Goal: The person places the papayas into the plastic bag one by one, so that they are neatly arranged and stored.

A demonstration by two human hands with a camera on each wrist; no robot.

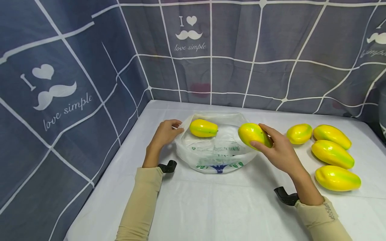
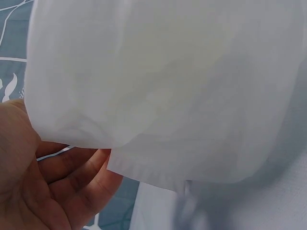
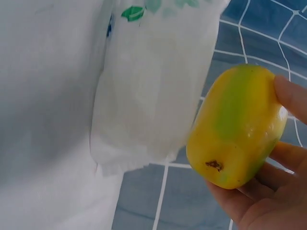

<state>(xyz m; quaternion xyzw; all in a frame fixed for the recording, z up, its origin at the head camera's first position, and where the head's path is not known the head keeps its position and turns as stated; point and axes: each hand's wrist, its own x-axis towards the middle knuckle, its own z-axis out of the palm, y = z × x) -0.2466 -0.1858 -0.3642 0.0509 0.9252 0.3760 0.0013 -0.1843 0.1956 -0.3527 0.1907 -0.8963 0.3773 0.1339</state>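
Observation:
A white plastic bag (image 1: pixel 217 154) with green and blue print lies with its mouth spread wide. One yellow-green papaya (image 1: pixel 203 128) is inside it, at the left. My left hand (image 1: pixel 166 134) pinches the bag's left rim; in the left wrist view, the fingers (image 2: pixel 81 182) are partly hidden by the white plastic. My right hand (image 1: pixel 280 150) grips another papaya (image 1: pixel 254 135) over the bag's right rim. In the right wrist view, this papaya (image 3: pixel 235 124) shows a green streak and a brown scar at one end, with thumb and fingers on opposite sides.
Several more papayas (image 1: pixel 333 159) lie grouped to the right of the right hand. A white cloth (image 1: pixel 226 207) covers the table. Dark grid-patterned curtains (image 1: pixel 229 77) hang behind and at the left. Each wrist carries a black strap piece (image 1: pixel 286 196).

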